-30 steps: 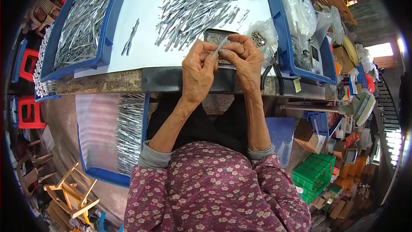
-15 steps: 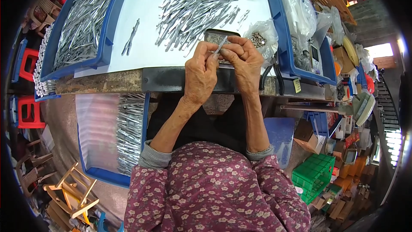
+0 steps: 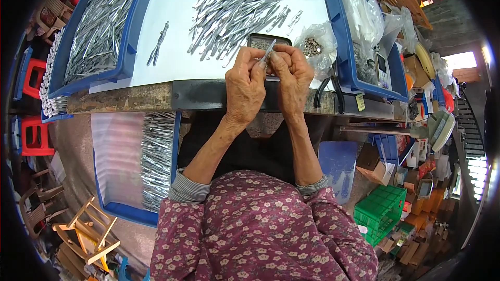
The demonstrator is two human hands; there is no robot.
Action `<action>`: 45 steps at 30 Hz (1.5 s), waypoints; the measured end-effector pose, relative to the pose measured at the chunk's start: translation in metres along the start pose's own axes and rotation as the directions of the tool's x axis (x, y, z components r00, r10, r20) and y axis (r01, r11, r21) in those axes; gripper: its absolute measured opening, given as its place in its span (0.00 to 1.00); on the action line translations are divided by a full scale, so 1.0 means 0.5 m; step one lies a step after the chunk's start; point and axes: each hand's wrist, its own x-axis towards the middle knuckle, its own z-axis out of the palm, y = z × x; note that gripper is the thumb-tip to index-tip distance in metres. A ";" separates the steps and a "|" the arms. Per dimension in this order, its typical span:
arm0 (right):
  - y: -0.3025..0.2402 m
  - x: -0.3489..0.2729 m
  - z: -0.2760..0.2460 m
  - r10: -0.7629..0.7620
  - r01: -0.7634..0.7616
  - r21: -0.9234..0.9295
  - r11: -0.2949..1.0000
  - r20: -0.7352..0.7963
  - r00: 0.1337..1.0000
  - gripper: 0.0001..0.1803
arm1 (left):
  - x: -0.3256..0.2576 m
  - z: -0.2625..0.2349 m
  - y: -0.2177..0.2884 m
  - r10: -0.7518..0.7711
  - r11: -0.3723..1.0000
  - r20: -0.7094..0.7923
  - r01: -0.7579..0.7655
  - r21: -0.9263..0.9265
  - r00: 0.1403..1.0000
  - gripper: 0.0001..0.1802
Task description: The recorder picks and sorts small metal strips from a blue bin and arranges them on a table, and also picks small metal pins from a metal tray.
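Observation:
Between my two hands, just above the table's near edge, is a slim silvery metal strip [image 3: 269,50], tilted with its far end up to the right. My left hand [image 3: 246,84] is closed on its lower part, thumb against the metal. The fingers of my right hand [image 3: 293,77] are bent in a pinch at the same strip; whether they also hold a small part is hidden. Behind my fingers lies a dark shallow tray [image 3: 284,40] of small parts. A big pile of similar metal strips [image 3: 234,15] spreads beyond it on the white sheet.
Left stands a blue bin [image 3: 127,47] full of strips; a pair of joined strips [image 3: 158,44] lies beside it. To the right are a bag of small round parts [image 3: 315,47], black-handled pliers [image 3: 337,93] and another blue bin [image 3: 359,86]. Below the table sits a crate of strips [image 3: 158,161].
My right hand has shifted slightly left, closer to the left hand, and its fingers have drawn in. The metal strip remains between both hands, turned a little more upright.

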 end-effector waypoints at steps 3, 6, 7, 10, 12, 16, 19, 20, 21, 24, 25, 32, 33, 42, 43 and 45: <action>-0.005 -0.004 0.004 -0.049 0.048 -0.062 0.997 -0.027 0.998 0.10 | 0.001 0.004 0.005 0.007 1.000 0.002 -0.007 0.001 1.000 0.06; -0.010 -0.009 0.015 -0.090 0.082 -0.124 0.989 -0.058 0.994 0.11 | 0.002 0.003 0.005 0.008 1.000 -0.004 -0.008 0.021 1.000 0.05; -0.007 -0.010 0.015 -0.111 0.098 -0.158 0.983 -0.071 0.991 0.11 | 0.002 0.004 0.006 0.011 1.000 -0.007 -0.011 0.027 1.000 0.05; -0.003 -0.013 0.020 -0.146 0.128 -0.188 0.974 -0.085 0.986 0.11 | 0.005 0.003 -0.001 0.008 0.999 -0.002 -0.008 0.043 1.000 0.05; 0.002 -0.014 0.022 -0.159 0.141 -0.182 0.973 -0.085 0.984 0.11 | 0.004 0.003 0.000 0.001 1.000 -0.002 -0.001 0.031 1.000 0.05; 0.001 -0.011 0.020 -0.204 0.161 -0.291 0.943 -0.122 0.971 0.11 | -0.002 0.012 0.001 -0.035 0.999 0.020 0.035 0.010 0.999 0.05; 0.002 -0.010 0.020 -0.172 0.139 -0.241 0.961 -0.122 0.977 0.12 | 0.000 0.010 -0.008 -0.035 0.998 -0.001 0.035 -0.048 0.999 0.05; 0.004 -0.010 0.020 -0.142 0.122 -0.171 0.978 -0.107 0.984 0.13 | 0.001 0.006 -0.010 -0.036 0.998 -0.003 0.036 -0.047 0.999 0.05; 0.008 -0.009 0.017 -0.140 0.121 -0.170 0.978 -0.106 0.984 0.13 | 0.002 0.001 -0.012 -0.057 0.993 0.031 0.059 -0.102 0.998 0.05; 0.006 -0.005 0.002 -0.122 0.118 -0.071 0.991 -0.060 0.991 0.13 | 0.008 -0.011 -0.001 -0.118 0.976 0.099 0.134 -0.172 0.988 0.06; -0.003 -0.002 0.001 -0.106 0.105 -0.039 0.994 -0.031 0.994 0.11 | 0.010 -0.014 0.006 -0.159 0.966 0.128 0.181 -0.184 0.979 0.06; -0.001 -0.007 -0.007 -0.120 0.122 -0.150 0.981 0.025 0.992 0.09 | 0.015 -0.022 0.019 -0.198 0.952 0.074 0.210 -0.222 0.977 0.06; 0.001 -0.007 -0.005 -0.151 0.157 -0.196 0.968 0.045 0.987 0.07 | 0.015 -0.024 0.017 -0.196 0.954 0.076 0.208 -0.217 0.978 0.06; 0.005 -0.005 -0.001 -0.134 0.128 -0.137 0.982 -0.035 0.990 0.02 | 0.016 -0.024 0.006 -0.205 0.933 0.112 0.229 -0.277 0.972 0.08; 0.004 -0.005 -0.003 -0.135 0.129 -0.139 0.982 -0.037 0.990 0.02 | 0.016 -0.023 0.008 -0.213 0.932 0.109 0.235 -0.277 0.971 0.08; 0.003 -0.003 -0.007 -0.181 0.174 -0.138 0.975 -0.038 0.983 0.03 | 0.017 -0.021 0.007 -0.212 0.927 0.121 0.239 -0.290 0.970 0.08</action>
